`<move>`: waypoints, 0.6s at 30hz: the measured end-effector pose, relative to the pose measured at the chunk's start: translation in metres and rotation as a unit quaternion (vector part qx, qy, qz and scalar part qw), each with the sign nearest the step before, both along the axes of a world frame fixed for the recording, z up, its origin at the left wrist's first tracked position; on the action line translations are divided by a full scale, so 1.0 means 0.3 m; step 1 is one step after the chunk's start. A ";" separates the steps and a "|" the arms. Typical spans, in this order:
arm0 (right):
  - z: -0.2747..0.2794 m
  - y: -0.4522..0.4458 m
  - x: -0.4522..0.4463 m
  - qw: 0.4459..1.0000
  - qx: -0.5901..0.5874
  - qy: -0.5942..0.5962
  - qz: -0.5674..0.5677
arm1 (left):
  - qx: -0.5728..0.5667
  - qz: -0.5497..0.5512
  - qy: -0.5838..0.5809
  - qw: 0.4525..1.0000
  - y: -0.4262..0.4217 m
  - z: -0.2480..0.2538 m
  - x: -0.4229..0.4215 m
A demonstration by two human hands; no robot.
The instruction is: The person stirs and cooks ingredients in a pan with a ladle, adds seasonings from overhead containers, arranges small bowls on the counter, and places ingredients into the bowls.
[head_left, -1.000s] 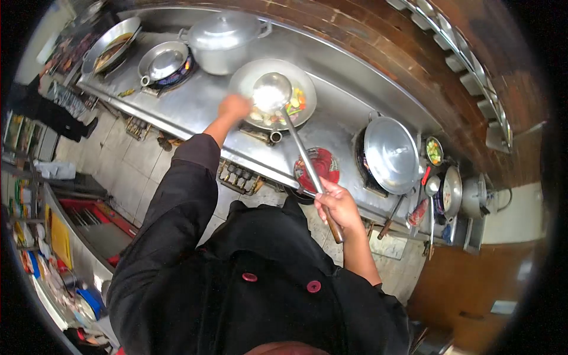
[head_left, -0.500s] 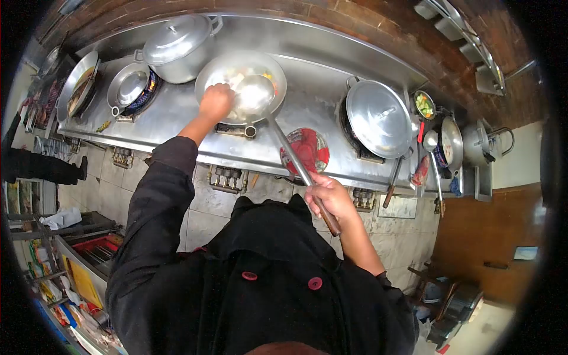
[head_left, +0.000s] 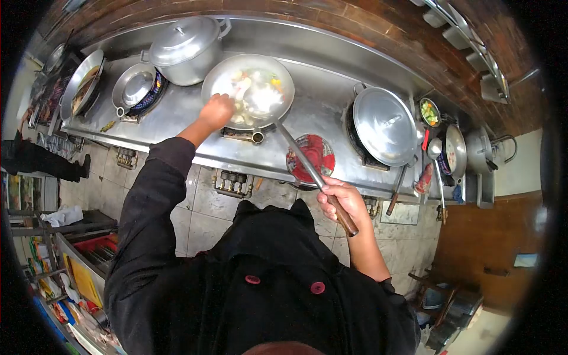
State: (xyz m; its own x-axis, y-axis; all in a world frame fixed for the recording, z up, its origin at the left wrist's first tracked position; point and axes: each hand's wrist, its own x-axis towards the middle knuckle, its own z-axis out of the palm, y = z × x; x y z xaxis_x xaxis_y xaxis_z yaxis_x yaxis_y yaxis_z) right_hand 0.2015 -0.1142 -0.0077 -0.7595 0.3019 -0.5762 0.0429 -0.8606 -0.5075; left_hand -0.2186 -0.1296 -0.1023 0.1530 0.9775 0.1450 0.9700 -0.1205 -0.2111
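Wearer: blk LS top (head_left: 236, 302), matte cloth | sleeves: blk, loose, creased, L sleeve (head_left: 145, 201) ends above wrist w/ wide cuff (head_left: 171, 155), R sleeve (head_left: 387, 302) ends on forearm | front: 2 round dk-red btns (head_left: 252, 280), side by side | hands: both bare, L (head_left: 217, 112) & R (head_left: 343, 201), no gloves

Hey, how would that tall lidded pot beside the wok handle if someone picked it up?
The tall pot would probably feel rigid, since its walls look like solid metal. It may be heavy, given its bulk, though the lid hides whatever is inside. That lid appears simply to rest on top, so it might slide if the pot tilted.
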 end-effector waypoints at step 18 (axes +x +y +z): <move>-0.115 0.108 -0.304 0.922 0.341 -0.158 0.097 | 0.295 0.233 -0.279 0.884 -0.270 -0.006 -0.072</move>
